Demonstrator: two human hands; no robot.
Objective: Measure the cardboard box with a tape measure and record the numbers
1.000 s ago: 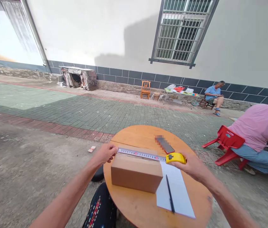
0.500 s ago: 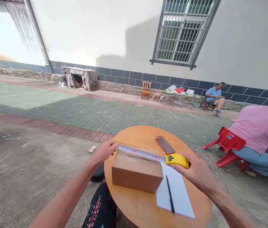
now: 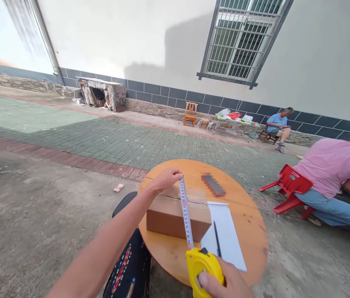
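A brown cardboard box (image 3: pixel 169 217) lies on a round wooden table (image 3: pixel 246 231). My left hand (image 3: pixel 164 180) pinches the free end of a tape blade (image 3: pixel 186 215) at the box's far edge. The blade runs across the top of the box toward me. My right hand (image 3: pixel 224 283) grips the yellow tape measure case (image 3: pixel 202 265) at the table's near edge. A white sheet of paper (image 3: pixel 224 236) with a black pen (image 3: pixel 216 245) on it lies right of the box. A dark flat object (image 3: pixel 214 185) rests farther back on the table.
A person in a pink shirt (image 3: pixel 333 169) sits on a red plastic chair (image 3: pixel 291 186) to the right. Another person in blue (image 3: pixel 276 126) sits by a low table near the wall. A small wooden chair (image 3: pixel 190 114) stands at the wall. Paved ground surrounds the table.
The tape ran along the box's far long edge; now it crosses the box front to back. My right hand brought the case toward me, and my left hand moved right along the far edge.
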